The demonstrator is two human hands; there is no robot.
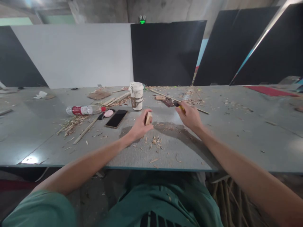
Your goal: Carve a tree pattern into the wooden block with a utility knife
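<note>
My left hand (pixel 139 126) is closed around a small pale wooden block (pixel 148 118), held between thumb and fingers just above the table. To the right, my right hand (pixel 190 116) grips a yellow-and-black hand tool (pixel 181 108); its dark end points left, and most of the handle is hidden in my fingers. Just past that end lies a dark brown flat piece (pixel 167 103), beside a light brown piece (pixel 160 98). Between and below my hands, wood shavings (pixel 156 141) are scattered on the grey table (pixel 142 159).
A lidded paper cup (pixel 137 97) stands beyond my left hand. Left of it lie a phone (pixel 116 119), a pink oval item (pixel 109 113) and a bottle (pixel 80 110) on its side. Wood strips (pixel 115 99) and a long thin stick (pixel 201 110) lie farther back, before upright panels (pixel 165 53).
</note>
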